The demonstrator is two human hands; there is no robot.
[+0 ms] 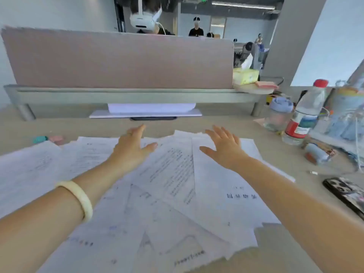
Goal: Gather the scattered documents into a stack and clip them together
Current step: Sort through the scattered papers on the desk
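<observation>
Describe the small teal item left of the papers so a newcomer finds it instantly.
From the pink divider panel, drop to the desk at the far-left corner of the scattered papers. Two small items lie there side by side: the teal item is the left one, beside a pink item.

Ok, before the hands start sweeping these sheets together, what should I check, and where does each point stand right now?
1. Hands free: left hand and right hand are flat, fingers straight, holding nothing. Ok.
2. Documents stacked: they lie fanned at angles, overlapping. Not ok.
3. Every sheet in view: some run past the frame's left edge. Cannot tell.
4. Clip at hand: a teal item and a pink item lie beyond the papers on the left, too blurred to identify. Cannot tell.
5. Phone apart from the sheets. Ok.
6. Bottle upright, off the papers. Ok.
</observation>
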